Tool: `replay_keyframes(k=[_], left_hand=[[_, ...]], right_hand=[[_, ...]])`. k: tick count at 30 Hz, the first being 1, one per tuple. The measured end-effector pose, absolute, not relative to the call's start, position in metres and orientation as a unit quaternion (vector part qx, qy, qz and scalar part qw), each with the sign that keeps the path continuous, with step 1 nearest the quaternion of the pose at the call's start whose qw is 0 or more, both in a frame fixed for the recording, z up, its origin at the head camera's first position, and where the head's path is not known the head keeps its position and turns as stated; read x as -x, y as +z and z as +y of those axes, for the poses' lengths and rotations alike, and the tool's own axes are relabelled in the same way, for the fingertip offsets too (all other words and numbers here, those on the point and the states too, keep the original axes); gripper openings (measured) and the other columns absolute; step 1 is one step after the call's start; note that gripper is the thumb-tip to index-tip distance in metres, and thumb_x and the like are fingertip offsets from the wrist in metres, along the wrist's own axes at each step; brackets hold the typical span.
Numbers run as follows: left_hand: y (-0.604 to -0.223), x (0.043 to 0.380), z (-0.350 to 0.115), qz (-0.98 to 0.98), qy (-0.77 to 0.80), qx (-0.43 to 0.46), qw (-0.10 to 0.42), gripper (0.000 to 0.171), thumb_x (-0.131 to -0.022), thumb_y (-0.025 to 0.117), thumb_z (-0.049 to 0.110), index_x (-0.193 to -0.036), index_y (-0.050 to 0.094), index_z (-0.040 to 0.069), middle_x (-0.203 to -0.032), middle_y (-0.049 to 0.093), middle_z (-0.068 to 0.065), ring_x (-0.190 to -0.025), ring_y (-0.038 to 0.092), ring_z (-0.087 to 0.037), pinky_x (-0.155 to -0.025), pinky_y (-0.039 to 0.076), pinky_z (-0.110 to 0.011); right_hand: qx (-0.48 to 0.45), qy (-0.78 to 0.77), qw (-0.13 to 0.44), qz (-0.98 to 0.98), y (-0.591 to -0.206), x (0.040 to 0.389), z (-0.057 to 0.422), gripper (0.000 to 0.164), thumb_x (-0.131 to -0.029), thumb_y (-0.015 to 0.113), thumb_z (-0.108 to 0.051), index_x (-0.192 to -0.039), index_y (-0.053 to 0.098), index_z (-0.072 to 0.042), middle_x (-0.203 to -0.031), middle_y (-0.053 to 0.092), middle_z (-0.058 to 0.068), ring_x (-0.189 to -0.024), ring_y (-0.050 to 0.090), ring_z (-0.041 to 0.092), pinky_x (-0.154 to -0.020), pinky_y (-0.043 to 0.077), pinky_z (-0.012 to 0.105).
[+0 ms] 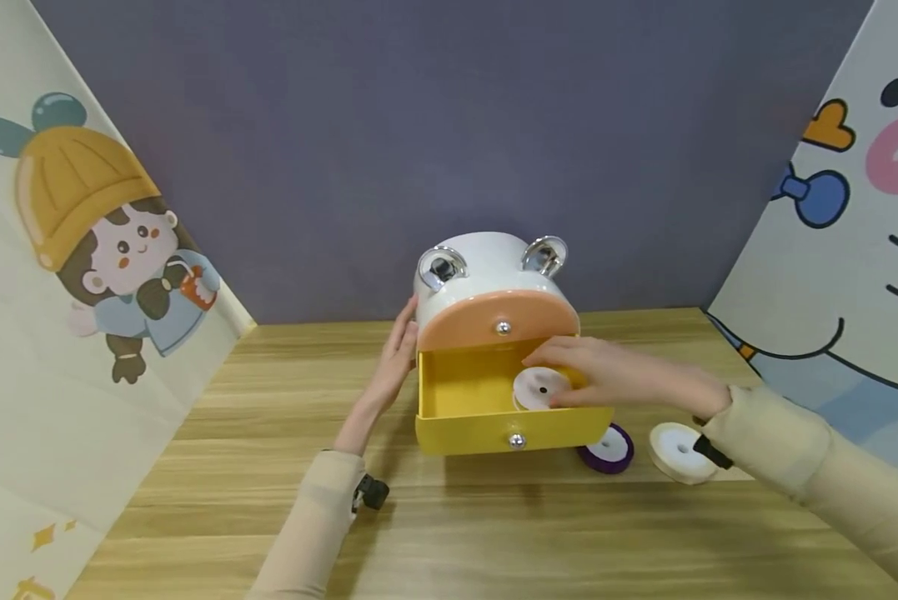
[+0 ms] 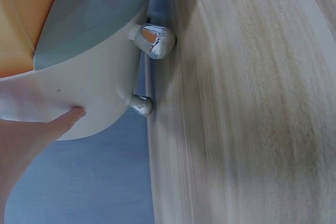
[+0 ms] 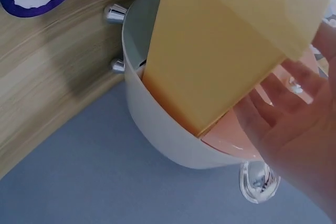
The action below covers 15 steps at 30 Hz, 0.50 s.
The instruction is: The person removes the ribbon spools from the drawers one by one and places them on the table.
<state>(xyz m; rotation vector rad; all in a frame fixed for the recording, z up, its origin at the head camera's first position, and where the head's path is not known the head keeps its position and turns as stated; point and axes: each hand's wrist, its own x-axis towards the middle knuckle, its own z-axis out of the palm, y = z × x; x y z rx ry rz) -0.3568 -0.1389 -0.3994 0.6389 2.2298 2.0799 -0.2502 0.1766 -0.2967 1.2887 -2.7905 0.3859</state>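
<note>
A white round-topped box (image 1: 486, 258) with silver ears and an orange upper drawer front (image 1: 479, 321) stands on the table. Its yellow lower drawer (image 1: 464, 433) is pulled out. My left hand (image 1: 394, 367) rests against the box's left side, a fingertip touching the white wall (image 2: 105, 98) in the left wrist view. Inside the drawer's right part, my right hand (image 1: 594, 371) holds a white ribbon spool (image 1: 536, 386) between thumb and fingers. In the right wrist view the fingers (image 3: 281, 95) reach over the drawer's edge, which hides the spool.
Right of the drawer lie a purple-edged ribbon spool (image 1: 608, 450), partly covered by the drawer, and a cream ribbon spool (image 1: 677, 450) near my right sleeve. A grey wall (image 1: 306, 167) stands behind the wooden table (image 1: 268, 433). Cartoon-printed panels flank it.
</note>
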Motion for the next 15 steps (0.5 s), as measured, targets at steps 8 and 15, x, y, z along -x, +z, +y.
replay_keyframes(k=[8,15], left_hand=[[-0.400,0.359,-0.139,0.719,0.664,-0.204,0.022,0.051,-0.109,0.028,0.035,-0.159,0.017,0.036,-0.169,0.002,0.006,-0.155,0.015,-0.034,-0.113,0.035,-0.065],[-0.401,0.360,-0.140,0.720,0.662,-0.206,0.030,0.052,-0.110,0.027,0.031,-0.160,0.014,0.033,-0.170,-0.002,0.004,-0.155,0.014,-0.034,-0.114,0.034,-0.065]], right_hand=[[-0.469,0.100,0.002,-0.878,-0.304,0.266,0.168,0.043,-0.084,0.076,-0.010,-0.125,0.063,-0.006,-0.122,0.067,0.006,-0.107,0.060,0.021,-0.091,0.054,0.040],[-0.435,0.090,-0.091,-0.891,-0.303,0.272,0.162,0.046,-0.089,0.072,-0.015,-0.132,0.059,-0.005,-0.128,0.063,0.009,-0.108,0.058,0.020,-0.093,0.054,0.039]])
